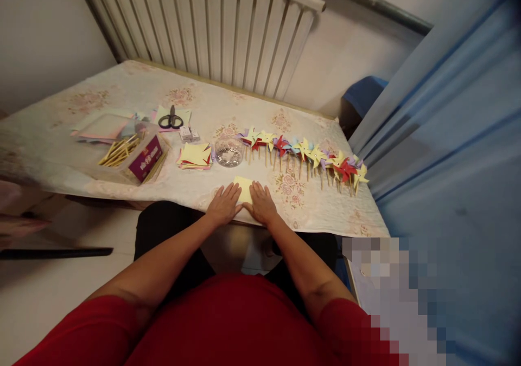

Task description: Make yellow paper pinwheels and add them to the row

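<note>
A red shirt (252,322) is nearest, and beyond it the left hand (223,204) and the right hand (262,203) lie flat, grasping nothing, on yellow paper (245,191) near the front edge of the surface (189,184), where uneven pressing could crease it.

A pale ribbed radiator (228,38) runs along the back wall (342,51), and a dark pipe (378,5) slants across the wall to its right. A plain grey side wall (44,35) rises at the upper left. Light blue curtains (459,154) hang in long folds down the right side, with a darker blue item (368,88), too dim to identify, between them and the wall. A cream covering (52,116) with clusters of pinkish flowers (87,101) lies over the tabletop (203,94). Below on the left, a narrow dark bar (57,253) stands out against the pale floor (49,295).
</note>
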`<state>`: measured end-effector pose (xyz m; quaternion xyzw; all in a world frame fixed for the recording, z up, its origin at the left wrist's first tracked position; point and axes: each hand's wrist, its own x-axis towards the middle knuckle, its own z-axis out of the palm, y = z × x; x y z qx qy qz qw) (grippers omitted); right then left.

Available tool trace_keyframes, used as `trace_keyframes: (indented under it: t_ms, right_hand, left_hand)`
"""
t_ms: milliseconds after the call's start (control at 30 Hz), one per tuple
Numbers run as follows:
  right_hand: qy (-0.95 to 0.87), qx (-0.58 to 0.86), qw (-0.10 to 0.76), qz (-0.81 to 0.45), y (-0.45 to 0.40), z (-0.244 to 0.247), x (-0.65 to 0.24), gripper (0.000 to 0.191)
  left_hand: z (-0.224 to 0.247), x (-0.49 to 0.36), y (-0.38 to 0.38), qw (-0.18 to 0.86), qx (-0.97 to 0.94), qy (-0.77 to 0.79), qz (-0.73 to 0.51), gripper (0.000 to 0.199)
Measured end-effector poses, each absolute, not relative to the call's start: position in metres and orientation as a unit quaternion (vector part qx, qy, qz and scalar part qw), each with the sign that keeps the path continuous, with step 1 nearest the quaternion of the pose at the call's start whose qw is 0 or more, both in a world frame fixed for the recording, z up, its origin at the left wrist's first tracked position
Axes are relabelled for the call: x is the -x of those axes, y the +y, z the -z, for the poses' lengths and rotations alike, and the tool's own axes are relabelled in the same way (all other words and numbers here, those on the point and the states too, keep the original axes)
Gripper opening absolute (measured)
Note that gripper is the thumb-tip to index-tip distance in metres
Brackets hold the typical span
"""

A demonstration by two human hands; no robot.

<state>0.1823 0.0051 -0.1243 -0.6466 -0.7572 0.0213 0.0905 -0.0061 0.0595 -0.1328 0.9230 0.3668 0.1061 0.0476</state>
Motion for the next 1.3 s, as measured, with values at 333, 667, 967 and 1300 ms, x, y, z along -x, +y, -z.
trace_keyframes:
  t_ms: [333,667,967,1300]
  right_hand:
    - [-0.74,0.663,0.113,-0.013,0.001,0.13,-0.188,0.078]
    - [-0.731,0.673,0.109,-0.008,-0.008,0.126,-0.19,0.078]
    - [-0.733,0.67,0.118,0.017,-0.008,0.132,-0.191,0.077]
    - [-0.734,0.669,0.119,0.018,-0.009,0.134,-0.191,0.077]
  left_hand:
    - [0.13,0.03,0.05,0.03,-0.92,0.379,-0.1,0.062]
    - [0.13,0.054,0.048,0.06,-0.887,0.437,-0.137,0.062]
    - [0.102,-0.007,0.075,0.079,-0.905,0.348,-0.233,0.05]
    - [0.131,-0.022,0.095,0.05,-0.923,0.375,-0.065,0.057]
